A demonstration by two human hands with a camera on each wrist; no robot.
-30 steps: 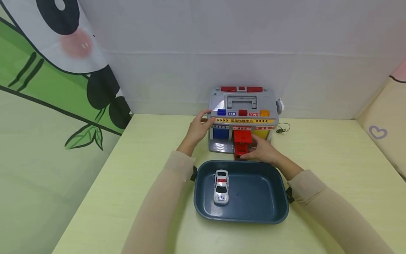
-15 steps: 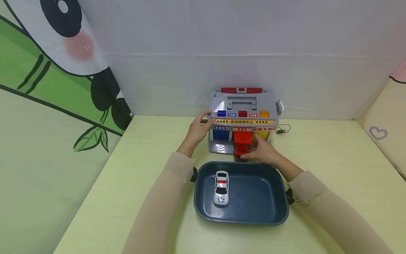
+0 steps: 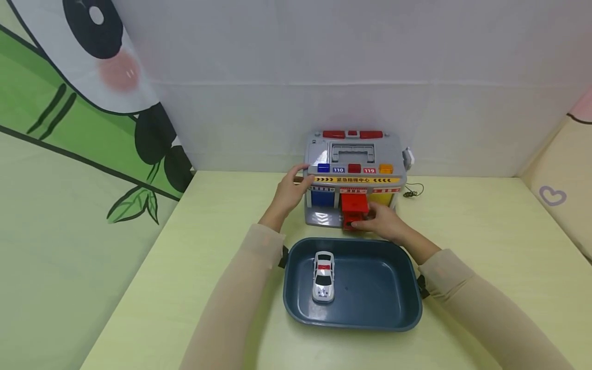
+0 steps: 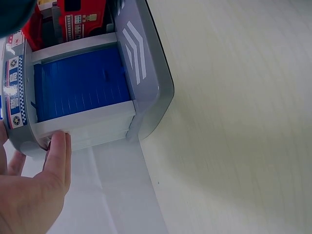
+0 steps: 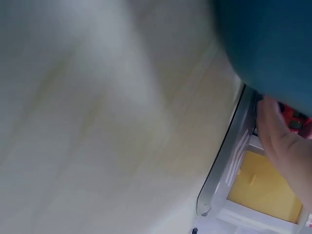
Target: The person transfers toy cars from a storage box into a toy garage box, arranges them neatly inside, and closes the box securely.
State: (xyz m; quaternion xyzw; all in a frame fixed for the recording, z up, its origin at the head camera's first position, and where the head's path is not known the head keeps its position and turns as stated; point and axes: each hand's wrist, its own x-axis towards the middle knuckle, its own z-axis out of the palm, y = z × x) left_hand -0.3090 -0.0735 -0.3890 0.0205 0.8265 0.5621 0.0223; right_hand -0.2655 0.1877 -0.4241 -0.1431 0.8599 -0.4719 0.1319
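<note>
In the head view, a grey toy garage (image 3: pixel 319 151) stands against the back wall, with blue, red and yellow doors. My left hand (image 3: pixel 289 194) grips its front left corner; the left wrist view shows two fingers lying along the side wall. The red door (image 3: pixel 355 202) is lifted outward over a red toy car (image 3: pixel 350 225), which sits partly inside the middle bay. My right hand (image 3: pixel 386 222) holds that car from its right side, the thumb near its front end. Part of the car is hidden beneath the door. The blue door (image 4: pixel 80 85) and yellow door (image 5: pixel 263 187) are down.
A dark blue tray (image 3: pixel 370 324) lies just in front of the garage, between my forearms. A white toy police car (image 3: pixel 323 290) sits in its left half. A thin dark cord (image 3: pixel 413 191) lies at the garage's right side.
The red toy car has slid a little further into the middle bay, with my right hand moving along. My left hand keeps its place on the garage corner.
</note>
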